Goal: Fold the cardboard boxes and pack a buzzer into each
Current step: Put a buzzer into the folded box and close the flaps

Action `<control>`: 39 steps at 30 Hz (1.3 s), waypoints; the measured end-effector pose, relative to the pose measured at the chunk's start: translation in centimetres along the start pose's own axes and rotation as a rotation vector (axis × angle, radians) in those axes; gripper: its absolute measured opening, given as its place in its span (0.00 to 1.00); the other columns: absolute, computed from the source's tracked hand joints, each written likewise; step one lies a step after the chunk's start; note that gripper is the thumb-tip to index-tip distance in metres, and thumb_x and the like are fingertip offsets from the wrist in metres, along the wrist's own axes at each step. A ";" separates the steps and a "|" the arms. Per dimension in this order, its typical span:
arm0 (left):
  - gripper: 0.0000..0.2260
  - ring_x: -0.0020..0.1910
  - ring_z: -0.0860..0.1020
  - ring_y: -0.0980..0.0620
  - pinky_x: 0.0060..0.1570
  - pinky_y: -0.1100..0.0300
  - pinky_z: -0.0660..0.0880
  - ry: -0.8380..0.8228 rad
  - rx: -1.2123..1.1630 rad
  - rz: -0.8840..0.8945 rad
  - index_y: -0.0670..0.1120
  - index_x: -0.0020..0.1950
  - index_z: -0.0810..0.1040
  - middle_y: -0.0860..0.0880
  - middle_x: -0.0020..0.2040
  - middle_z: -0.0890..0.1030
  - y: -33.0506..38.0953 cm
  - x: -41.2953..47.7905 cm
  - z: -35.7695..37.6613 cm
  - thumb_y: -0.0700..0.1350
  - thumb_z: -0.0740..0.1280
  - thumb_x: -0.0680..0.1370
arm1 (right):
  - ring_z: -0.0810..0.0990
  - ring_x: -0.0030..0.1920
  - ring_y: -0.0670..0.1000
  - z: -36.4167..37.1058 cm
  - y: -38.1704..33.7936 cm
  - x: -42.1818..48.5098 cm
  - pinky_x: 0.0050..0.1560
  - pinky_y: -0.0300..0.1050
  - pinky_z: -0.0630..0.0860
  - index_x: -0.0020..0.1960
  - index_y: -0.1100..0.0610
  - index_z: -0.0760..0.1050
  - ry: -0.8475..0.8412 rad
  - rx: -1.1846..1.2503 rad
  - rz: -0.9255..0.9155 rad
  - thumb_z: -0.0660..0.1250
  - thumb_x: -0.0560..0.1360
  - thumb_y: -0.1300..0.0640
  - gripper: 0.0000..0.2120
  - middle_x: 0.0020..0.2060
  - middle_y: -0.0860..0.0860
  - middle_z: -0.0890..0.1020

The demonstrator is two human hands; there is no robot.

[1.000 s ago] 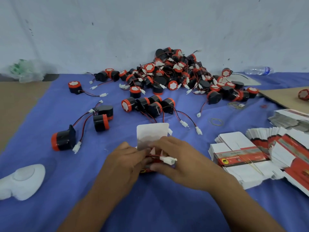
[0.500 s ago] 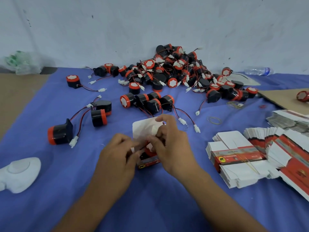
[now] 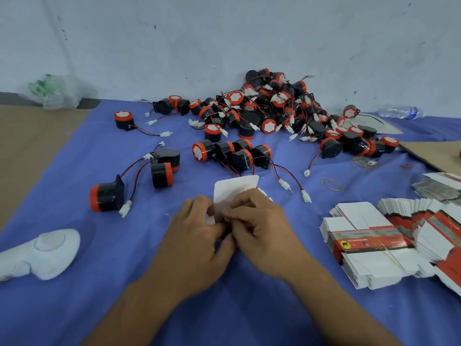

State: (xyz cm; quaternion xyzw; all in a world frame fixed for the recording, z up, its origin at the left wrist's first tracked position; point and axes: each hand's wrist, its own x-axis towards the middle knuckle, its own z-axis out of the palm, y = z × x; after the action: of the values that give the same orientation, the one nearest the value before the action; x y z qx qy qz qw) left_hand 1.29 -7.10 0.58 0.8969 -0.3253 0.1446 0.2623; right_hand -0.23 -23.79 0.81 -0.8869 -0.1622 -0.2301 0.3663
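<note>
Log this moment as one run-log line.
phase: packing | left hand: grips box | right hand: grips box | box: open | buzzer pile: behind box

place: small hand-packing workshop | stock: loose heap of black-and-orange plastic buzzers (image 3: 274, 111) with red-black leads | packaging: banded stacks of flat white-and-red cardboard box blanks (image 3: 369, 245) | work surface: blue cloth cover (image 3: 74, 295) | backdrop: scuffed bare white wall (image 3: 224, 33)

Brown worktop (image 3: 30, 146) mostly under a blue cloth (image 3: 124, 295). On cloth: heap of black-and-orange buzzers (image 3: 274, 108) at the far edge by the wall (image 3: 224, 33), loose buzzers (image 3: 107, 196) nearer left, banded stacks of flat boxes (image 3: 369, 248) at right, rubber bands (image 3: 361, 161), white plastic piece (image 3: 45, 253) at left. Far back: water bottle (image 3: 399, 112), plastic bag (image 3: 57, 92), cardboard sheet (image 3: 431, 153) right.
</note>
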 end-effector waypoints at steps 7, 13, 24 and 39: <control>0.09 0.54 0.72 0.66 0.52 0.75 0.68 0.165 -0.346 -0.163 0.53 0.49 0.81 0.59 0.53 0.72 -0.7 -0.8 0.0 0.50 0.74 0.71 | 0.81 0.53 0.50 -0.9 -0.6 0.1 0.54 0.50 0.74 0.47 0.57 0.85 -0.182 -0.117 -0.129 0.64 0.77 0.63 0.11 0.51 0.46 0.84; 0.20 0.54 0.77 0.65 0.47 0.73 0.75 0.328 -0.593 -0.351 0.52 0.53 0.76 0.57 0.54 0.76 -0.9 -0.6 -0.2 0.43 0.80 0.67 | 0.63 0.69 0.44 -1.6 -0.7 -0.9 0.69 0.42 0.52 0.50 0.44 0.82 -0.348 -0.211 -0.049 0.63 0.80 0.42 0.11 0.63 0.38 0.71; 0.20 0.68 0.63 0.53 0.66 0.62 0.60 0.064 -0.140 -0.031 0.51 0.66 0.79 0.49 0.69 0.67 -1.6 -0.4 1.2 0.58 0.62 0.78 | 0.77 0.53 0.44 -3.3 0.2 -0.7 0.56 0.40 0.74 0.48 0.54 0.81 -0.333 -0.152 -0.104 0.68 0.78 0.58 0.03 0.54 0.41 0.80; 0.08 0.49 0.80 0.60 0.44 0.71 0.74 0.079 -0.613 -0.288 0.52 0.47 0.83 0.62 0.52 0.80 -1.6 0.8 1.7 0.39 0.71 0.76 | 0.77 0.32 0.47 -4.1 3.0 0.2 0.32 0.38 0.74 0.49 0.57 0.80 0.037 0.705 0.618 0.68 0.78 0.65 0.05 0.35 0.52 0.82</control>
State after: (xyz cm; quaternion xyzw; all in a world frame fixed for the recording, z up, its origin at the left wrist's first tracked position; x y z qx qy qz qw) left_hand 3.03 -7.43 -1.06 0.8069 -0.2131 0.0360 0.5497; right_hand 0.15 -28.81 1.77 -0.7108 0.0481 -0.0570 0.6994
